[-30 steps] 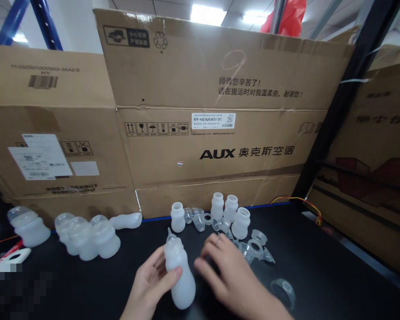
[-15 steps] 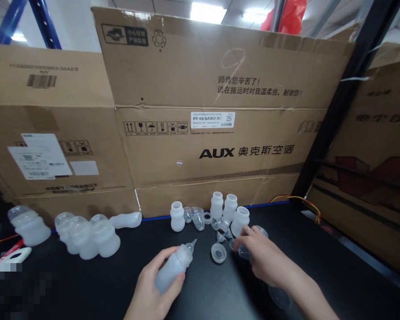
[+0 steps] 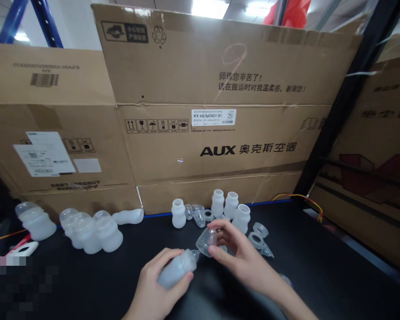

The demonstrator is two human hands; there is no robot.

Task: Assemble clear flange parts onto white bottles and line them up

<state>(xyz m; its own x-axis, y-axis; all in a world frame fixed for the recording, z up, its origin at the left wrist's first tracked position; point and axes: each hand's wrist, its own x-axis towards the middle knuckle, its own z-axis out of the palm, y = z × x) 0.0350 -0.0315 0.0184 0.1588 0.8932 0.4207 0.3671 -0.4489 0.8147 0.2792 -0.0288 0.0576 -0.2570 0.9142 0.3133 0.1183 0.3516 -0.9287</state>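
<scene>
My left hand [image 3: 160, 282] is wrapped round a translucent baby bottle [image 3: 176, 269], tilted with its clear nipple [image 3: 195, 254] pointing up and right. Between its fingers and thumb, my right hand [image 3: 238, 251] grips a clear dome-shaped bottle cap [image 3: 206, 242], held just beyond the nipple with its wide end turned toward my palm. Behind the right hand stand open bottles without tops [image 3: 242, 218]. To its right lie clear rings [image 3: 255, 240] and a loose nipple [image 3: 267, 251]. Another clear part [image 3: 286, 280] is partly hidden by my right forearm.
Several capped bottles [image 3: 108, 233] stand at the left, with one bottle lying down [image 3: 129, 216] behind them. An open bottle [image 3: 178, 214] and small clear caps [image 3: 199, 217] sit near the back. Large cardboard boxes [image 3: 166, 155] wall off the black table [image 3: 96, 284]. Wires [image 3: 300, 195] run at right.
My right hand has lifted a clear cap from the table and brought it left, close to the nipple. The left hand still holds the bottle, shifted slightly right.
</scene>
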